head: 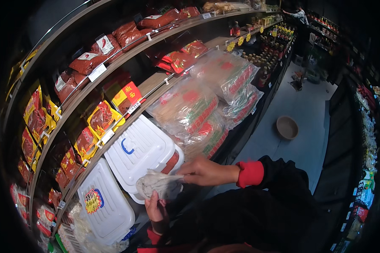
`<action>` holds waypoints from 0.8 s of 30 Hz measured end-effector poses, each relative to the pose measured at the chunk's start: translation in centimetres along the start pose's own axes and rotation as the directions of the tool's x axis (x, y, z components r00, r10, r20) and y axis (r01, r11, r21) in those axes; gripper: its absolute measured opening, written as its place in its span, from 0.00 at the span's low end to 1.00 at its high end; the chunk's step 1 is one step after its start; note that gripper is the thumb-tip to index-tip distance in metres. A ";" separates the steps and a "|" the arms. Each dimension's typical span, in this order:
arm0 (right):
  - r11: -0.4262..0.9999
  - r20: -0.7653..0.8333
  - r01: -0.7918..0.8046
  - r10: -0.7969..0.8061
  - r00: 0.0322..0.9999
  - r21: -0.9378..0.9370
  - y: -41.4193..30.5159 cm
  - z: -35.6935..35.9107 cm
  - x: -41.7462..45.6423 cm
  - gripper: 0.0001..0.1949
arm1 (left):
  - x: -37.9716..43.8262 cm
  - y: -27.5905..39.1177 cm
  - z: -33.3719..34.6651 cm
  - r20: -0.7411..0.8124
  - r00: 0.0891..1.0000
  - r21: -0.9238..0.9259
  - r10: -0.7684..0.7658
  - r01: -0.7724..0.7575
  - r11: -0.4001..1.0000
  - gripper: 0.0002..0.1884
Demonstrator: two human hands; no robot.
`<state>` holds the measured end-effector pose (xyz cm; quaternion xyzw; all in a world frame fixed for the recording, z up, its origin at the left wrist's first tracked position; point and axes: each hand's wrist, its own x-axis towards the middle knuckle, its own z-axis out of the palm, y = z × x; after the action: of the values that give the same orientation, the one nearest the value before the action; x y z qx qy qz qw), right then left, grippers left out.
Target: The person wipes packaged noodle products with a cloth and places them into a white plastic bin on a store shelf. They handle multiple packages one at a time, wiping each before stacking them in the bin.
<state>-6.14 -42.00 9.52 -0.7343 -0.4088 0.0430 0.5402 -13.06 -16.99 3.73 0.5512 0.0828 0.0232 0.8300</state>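
Note:
A crumpled greyish-white cloth (160,185) is stretched between my two hands. My right hand (204,172) pinches its right end, and my left hand (155,208) grips its lower edge with the thumb on top. Just beyond the cloth is a white plastic storage box with a ribbed lid (141,148) and a blue handle. The lid sits askew, and reddish contents (171,163) show at the box's right corner. Left of it is a second white lidded box (107,202) with a yellow starburst price sign (93,201).
Shelves with a metal rail (164,80) curve over the boxes, holding bags of red chili powder (88,60). Large clear bags of dry noodles (190,104) lie beyond the boxes. A brown basin (287,127) stands on the aisle floor. Another person (299,15) is at the far shelves.

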 end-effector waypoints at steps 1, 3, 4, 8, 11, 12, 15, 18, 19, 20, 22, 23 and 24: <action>0.997 -0.018 -0.045 0.047 0.999 0.068 -0.5 -0.6 -1.3 0.15 | -0.6 -0.5 0.9 0.056 0.998 0.001 -0.001 0.001 1.000 0.19; 0.970 -0.047 -0.132 0.144 0.988 0.207 -1.6 -2.0 -4.2 0.19 | -1.6 -1.4 3.0 0.170 0.985 0.005 -0.005 0.004 1.000 0.21; 0.977 -0.091 -0.138 0.154 0.984 0.163 -2.0 -2.6 -6.0 0.21 | -2.1 -1.8 5.0 0.201 0.979 0.047 -0.015 0.006 0.999 0.22; 0.992 -0.112 -0.021 0.007 0.994 -0.127 -2.0 -4.3 -12.7 0.34 | -3.3 -4.9 11.1 0.419 0.888 0.359 -0.188 0.028 0.933 0.24; 0.990 0.039 -0.128 0.130 0.991 -0.056 -2.2 -4.3 -17.7 0.39 | -4.1 -10.2 13.3 0.543 0.717 0.509 -0.437 0.133 0.850 0.23; 0.982 0.051 -0.188 0.188 0.981 -0.001 -1.3 -4.2 -19.3 0.38 | -4.8 -10.7 15.1 0.519 0.648 0.548 -0.558 0.249 0.799 0.24; 0.936 0.017 -0.334 0.334 0.942 0.106 -1.4 -6.2 -22.9 0.33 | -5.4 -9.8 18.9 0.507 0.587 0.699 -0.630 0.148 0.700 0.32; 0.883 0.000 -0.401 0.413 0.911 0.244 -1.2 -8.2 -24.8 0.27 | -6.6 -9.1 20.9 0.602 0.526 0.703 -0.600 0.008 0.712 0.34; 0.883 -0.030 -0.392 0.413 0.910 0.260 -0.9 -8.4 -25.5 0.24 | -6.9 -9.0 21.5 0.602 0.531 0.679 -0.596 0.051 0.732 0.32; 0.883 -0.058 -0.381 0.411 0.910 0.276 -0.6 -8.5 -25.9 0.22 | -7.1 -9.0 22.2 0.602 0.538 0.653 -0.590 0.095 0.752 0.30; 0.795 -0.086 -0.417 0.500 0.862 0.441 0.3 -8.5 -26.1 0.18 | -7.6 -9.0 22.8 0.595 0.571 0.600 -0.566 0.153 0.785 0.26; 0.741 -0.092 -0.429 0.546 0.832 0.517 0.8 -8.5 -26.0 0.16 | -7.7 -9.0 23.0 0.599 0.592 0.570 -0.540 0.158 0.806 0.25; 0.706 -0.117 -0.389 0.553 0.825 0.591 1.1 -8.8 -26.1 0.15 | -7.7 -8.7 23.1 0.603 0.612 0.540 -0.512 0.159 0.827 0.24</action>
<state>-18.41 -65.67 2.38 -0.6286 -0.0934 0.1886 0.7487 -17.32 -42.44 5.30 0.6572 -0.1453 -0.3765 0.6365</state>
